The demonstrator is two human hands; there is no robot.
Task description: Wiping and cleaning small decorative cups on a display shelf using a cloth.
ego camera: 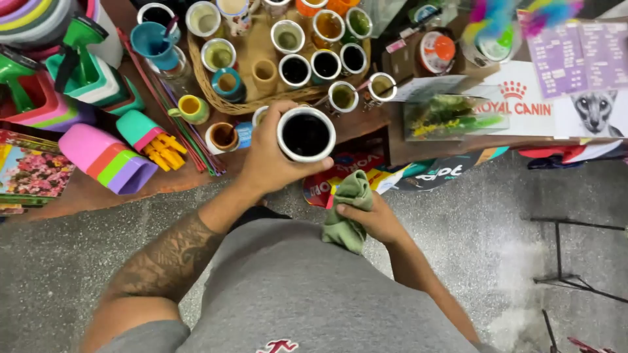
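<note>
My left hand (pixel 268 157) grips a round cup (pixel 305 134) with a silver rim and a dark inside, held upright in front of the wooden counter. Just below and to the right, my right hand (pixel 373 219) is closed around a crumpled green cloth (pixel 347 209). The cloth hangs a little under the cup and does not touch it. Beyond the cup, a wicker tray (pixel 258 104) holds several similar metal-rimmed cups in different colours.
The wooden counter (pixel 85 189) carries stacked coloured plastic containers (pixel 108 160) at left, thin sticks (pixel 176 124) and more cups. Printed cards and a picture of a cat (pixel 592 111) lie at right. A speckled grey floor (pixel 484 229) and thin black stand legs (pixel 569 261) are below.
</note>
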